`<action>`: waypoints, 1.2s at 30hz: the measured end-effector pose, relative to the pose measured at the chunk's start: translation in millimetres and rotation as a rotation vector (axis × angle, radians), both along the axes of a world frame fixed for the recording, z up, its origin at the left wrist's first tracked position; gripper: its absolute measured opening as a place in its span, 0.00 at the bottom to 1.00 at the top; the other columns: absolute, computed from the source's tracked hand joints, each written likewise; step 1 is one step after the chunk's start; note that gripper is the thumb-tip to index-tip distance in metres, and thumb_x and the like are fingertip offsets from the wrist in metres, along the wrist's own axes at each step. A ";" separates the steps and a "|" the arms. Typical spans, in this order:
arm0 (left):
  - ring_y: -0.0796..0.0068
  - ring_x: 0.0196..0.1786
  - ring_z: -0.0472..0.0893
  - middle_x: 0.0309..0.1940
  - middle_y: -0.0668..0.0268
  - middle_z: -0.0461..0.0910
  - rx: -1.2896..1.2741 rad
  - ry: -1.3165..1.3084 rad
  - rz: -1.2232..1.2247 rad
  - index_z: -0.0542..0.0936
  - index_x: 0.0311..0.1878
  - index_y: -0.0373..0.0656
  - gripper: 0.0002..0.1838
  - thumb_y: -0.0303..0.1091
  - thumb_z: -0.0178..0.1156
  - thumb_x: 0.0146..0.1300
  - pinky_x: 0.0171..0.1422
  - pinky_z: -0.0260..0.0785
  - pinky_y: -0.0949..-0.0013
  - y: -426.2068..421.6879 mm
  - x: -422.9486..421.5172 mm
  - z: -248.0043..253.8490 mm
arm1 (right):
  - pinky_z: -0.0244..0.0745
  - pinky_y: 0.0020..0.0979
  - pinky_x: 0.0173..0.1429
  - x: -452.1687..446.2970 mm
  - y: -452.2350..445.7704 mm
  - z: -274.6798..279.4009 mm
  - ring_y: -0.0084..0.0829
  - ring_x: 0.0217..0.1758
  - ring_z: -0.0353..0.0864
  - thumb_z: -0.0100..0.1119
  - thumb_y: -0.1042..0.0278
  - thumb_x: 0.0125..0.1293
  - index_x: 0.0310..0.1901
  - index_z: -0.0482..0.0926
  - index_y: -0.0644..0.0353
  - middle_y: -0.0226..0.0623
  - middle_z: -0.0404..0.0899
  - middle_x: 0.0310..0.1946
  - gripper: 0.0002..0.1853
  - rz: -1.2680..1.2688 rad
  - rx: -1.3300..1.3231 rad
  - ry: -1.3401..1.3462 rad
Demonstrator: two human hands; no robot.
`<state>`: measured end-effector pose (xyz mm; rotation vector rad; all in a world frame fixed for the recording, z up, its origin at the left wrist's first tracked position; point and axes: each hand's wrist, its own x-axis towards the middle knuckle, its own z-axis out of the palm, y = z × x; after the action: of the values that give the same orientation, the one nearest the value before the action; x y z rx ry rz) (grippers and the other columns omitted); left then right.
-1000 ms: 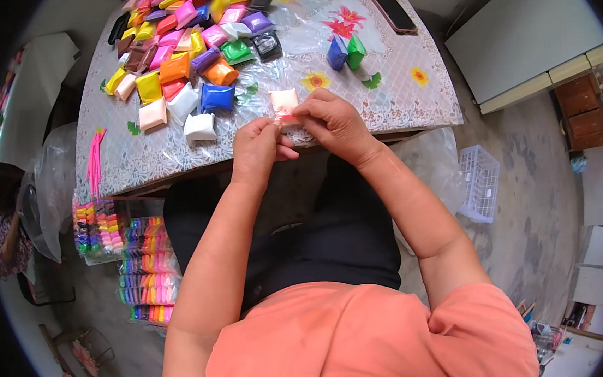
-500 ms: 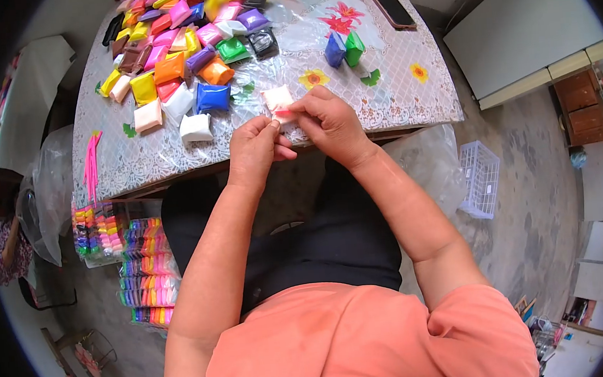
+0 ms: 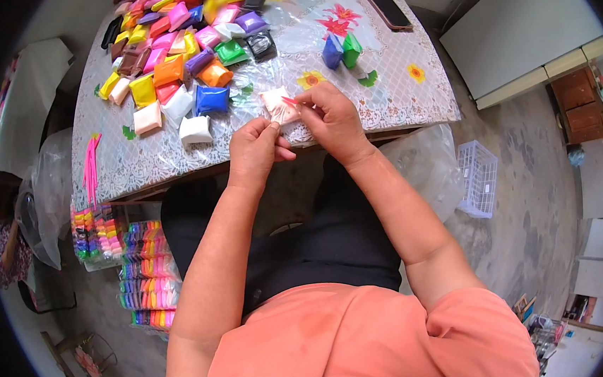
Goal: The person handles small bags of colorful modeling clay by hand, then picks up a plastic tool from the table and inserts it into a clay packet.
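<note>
A small pale-pink packet (image 3: 277,102), glossy and pillow-shaped, is at the table's near edge between my hands. My left hand (image 3: 254,149) is closed, with thumb and forefinger pinching its near corner; creases fan out from that grip. My right hand (image 3: 333,121) is closed in a pinch on a thin bright-pink piece (image 3: 289,101) that lies over the packet's right side. The piece's far end is covered by my fingers. Left of my hands are a white packet (image 3: 196,130) and a blue packet (image 3: 212,99).
Many coloured packets (image 3: 168,71) heap at the table's left; bright-pink strips (image 3: 90,162) lie on its left edge. Blue (image 3: 332,51) and green (image 3: 351,50) packets stand near a phone (image 3: 386,8). Bagged packets (image 3: 145,272) are stacked below left, a plastic basket (image 3: 478,178) on the right floor.
My right hand has shifted slightly up and right with the pink piece, uncovering more of the packet. My left hand keeps its pinch on the corner.
</note>
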<state>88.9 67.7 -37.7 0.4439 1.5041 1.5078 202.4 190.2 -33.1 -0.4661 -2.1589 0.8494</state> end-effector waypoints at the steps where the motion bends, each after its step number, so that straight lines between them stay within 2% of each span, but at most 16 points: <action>1: 0.77 0.21 0.80 0.25 0.65 0.80 0.005 -0.002 0.000 0.77 0.37 0.41 0.08 0.34 0.54 0.69 0.28 0.73 0.78 0.2 0.0 0.0 | 0.74 0.37 0.37 2.8 -4.8 1.7 0.44 0.33 0.78 0.62 0.76 0.57 0.34 0.78 0.59 0.41 0.76 0.30 0.04 0.016 -0.020 -0.021; 8: 0.77 0.21 0.80 0.25 0.64 0.80 -0.010 -0.002 0.006 0.76 0.37 0.41 0.08 0.34 0.54 0.69 0.28 0.74 0.77 0.6 0.1 0.0 | 0.73 0.37 0.35 -5.6 0.8 -5.4 0.43 0.32 0.79 0.62 0.76 0.57 0.36 0.78 0.58 0.40 0.75 0.31 0.06 0.013 0.062 -0.023; 12: 0.77 0.21 0.80 0.25 0.64 0.80 -0.010 -0.002 0.010 0.76 0.37 0.40 0.08 0.34 0.54 0.69 0.28 0.74 0.77 1.5 -0.2 -2.4 | 0.73 0.37 0.35 -1.8 -5.7 1.0 0.43 0.32 0.78 0.62 0.76 0.56 0.34 0.77 0.58 0.41 0.75 0.31 0.05 -0.011 -0.050 -0.016; 15: 0.76 0.20 0.80 0.24 0.64 0.80 -0.010 0.000 0.012 0.76 0.37 0.40 0.08 0.34 0.54 0.69 0.28 0.74 0.77 2.1 -0.4 -3.4 | 0.73 0.38 0.35 3.5 -16.9 1.6 0.43 0.33 0.78 0.62 0.76 0.56 0.34 0.77 0.59 0.42 0.76 0.31 0.04 0.061 0.049 -0.078; 21: 0.76 0.20 0.80 0.25 0.63 0.80 0.000 0.005 0.013 0.76 0.37 0.40 0.08 0.34 0.54 0.69 0.28 0.74 0.77 1.1 0.7 -1.6 | 0.73 0.40 0.37 2.1 1.3 2.3 0.45 0.34 0.78 0.61 0.73 0.57 0.35 0.77 0.57 0.41 0.75 0.32 0.04 -0.029 0.026 -0.040; 24: 0.75 0.19 0.80 0.23 0.62 0.79 0.019 -0.007 0.038 0.76 0.34 0.38 0.09 0.32 0.53 0.68 0.26 0.75 0.75 2.1 1.1 -2.5 | 0.74 0.40 0.37 8.0 -18.1 6.6 0.45 0.35 0.79 0.60 0.74 0.57 0.34 0.77 0.58 0.42 0.76 0.33 0.04 0.069 0.057 -0.160; 25: 0.74 0.19 0.80 0.23 0.62 0.79 0.027 -0.013 0.049 0.76 0.32 0.37 0.09 0.31 0.53 0.68 0.25 0.75 0.74 2.6 1.6 -2.2 | 0.72 0.30 0.32 7.1 -16.2 2.3 0.32 0.29 0.77 0.60 0.78 0.58 0.35 0.78 0.61 0.38 0.75 0.30 0.04 0.061 0.107 -0.104; 28: 0.74 0.19 0.79 0.23 0.62 0.79 0.015 -0.021 0.047 0.76 0.33 0.37 0.09 0.31 0.53 0.67 0.25 0.75 0.74 2.4 2.3 1.3 | 0.74 0.39 0.37 4.9 2.7 -0.9 0.44 0.35 0.79 0.60 0.74 0.58 0.35 0.77 0.58 0.42 0.76 0.33 0.04 -0.089 0.035 -0.078; 33: 0.75 0.20 0.80 0.25 0.63 0.80 0.005 0.005 0.014 0.76 0.36 0.39 0.08 0.34 0.54 0.69 0.28 0.75 0.76 2.1 0.9 -0.5 | 0.74 0.38 0.37 4.5 -17.2 8.9 0.44 0.35 0.80 0.61 0.73 0.58 0.35 0.78 0.57 0.40 0.77 0.32 0.03 0.073 0.030 -0.082; 36: 0.75 0.21 0.80 0.25 0.63 0.80 0.001 0.015 0.003 0.76 0.37 0.39 0.08 0.34 0.53 0.69 0.28 0.75 0.76 2.3 -0.1 -2.7 | 0.74 0.38 0.37 -1.6 -7.5 1.9 0.44 0.35 0.80 0.61 0.73 0.58 0.35 0.79 0.56 0.40 0.77 0.33 0.04 0.026 0.018 -0.115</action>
<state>88.8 70.0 -40.4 0.4542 1.5167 1.5105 200.7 182.7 -31.2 -0.4891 -2.2803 0.8352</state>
